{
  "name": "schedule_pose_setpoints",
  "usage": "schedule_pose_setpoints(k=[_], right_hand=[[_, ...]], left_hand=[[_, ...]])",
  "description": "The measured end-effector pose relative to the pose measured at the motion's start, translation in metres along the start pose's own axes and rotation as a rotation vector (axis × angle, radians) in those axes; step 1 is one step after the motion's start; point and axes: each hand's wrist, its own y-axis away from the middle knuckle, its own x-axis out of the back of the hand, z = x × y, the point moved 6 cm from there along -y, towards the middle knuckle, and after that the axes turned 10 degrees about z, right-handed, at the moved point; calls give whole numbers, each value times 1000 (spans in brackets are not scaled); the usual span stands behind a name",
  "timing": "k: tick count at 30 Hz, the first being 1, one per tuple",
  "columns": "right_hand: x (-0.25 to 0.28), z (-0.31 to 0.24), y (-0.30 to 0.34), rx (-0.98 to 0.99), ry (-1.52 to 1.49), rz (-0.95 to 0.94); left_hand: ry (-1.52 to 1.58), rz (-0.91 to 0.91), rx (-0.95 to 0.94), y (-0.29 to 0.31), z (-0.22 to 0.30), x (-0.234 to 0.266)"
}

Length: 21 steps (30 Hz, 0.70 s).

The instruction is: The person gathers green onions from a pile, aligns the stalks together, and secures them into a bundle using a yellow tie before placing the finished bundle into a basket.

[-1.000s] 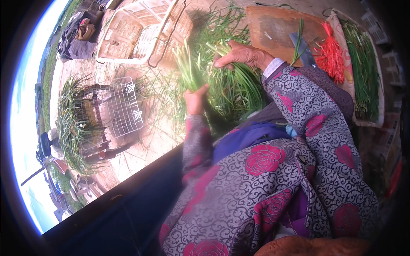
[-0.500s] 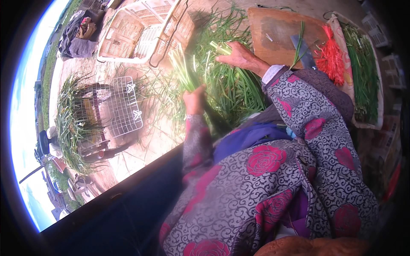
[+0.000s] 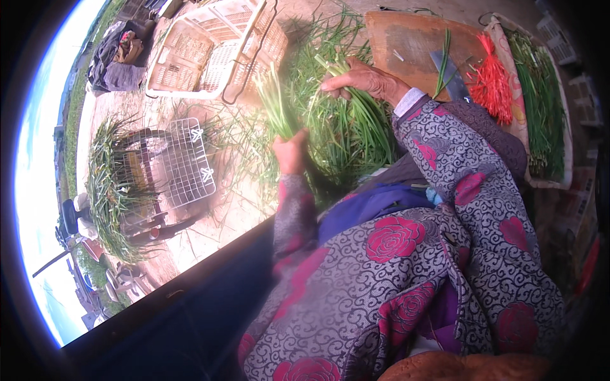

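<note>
My left hand [image 3: 291, 153] is closed round a bunch of garlic chives [image 3: 274, 105], its pale stem ends pointing up and away from me. To its right, my right hand [image 3: 372, 81] curls its fingers round a smaller clump of garlic chives [image 3: 365, 109]. Pale ends poke out past those fingers, and green leaves trail below toward the heap. Under and between both hands spreads a heap of loose garlic chives [image 3: 337, 140], with its lower part shaded near my lap.
Beyond the hands stands a cream plastic crate [image 3: 219, 57]. A wooden board [image 3: 406, 47] at the right bears a blade [image 3: 448, 76] and red ties [image 3: 492, 82]. Farther right, a lined container [image 3: 565, 127] holds more greens. At left, greens hang over a wire rack [image 3: 184, 165].
My right hand has shifted slightly right, its fingers now curled round stalks whose leaves show below it. My left hand keeps its bunch in nearly the same place.
</note>
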Motion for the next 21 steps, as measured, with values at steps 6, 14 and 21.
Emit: schedule_pose_setpoints(k=[6,14,21], right_hand=[[23,7,-13,79,46,90],[-14,34,-17,-14,-34,127],[-5,29,-17,151,185,187]], left_hand=[[56,58,93,-12,-18,19],[209,-137,195,-1,-17,-14],[302,-422,341,24,-9,-34]])
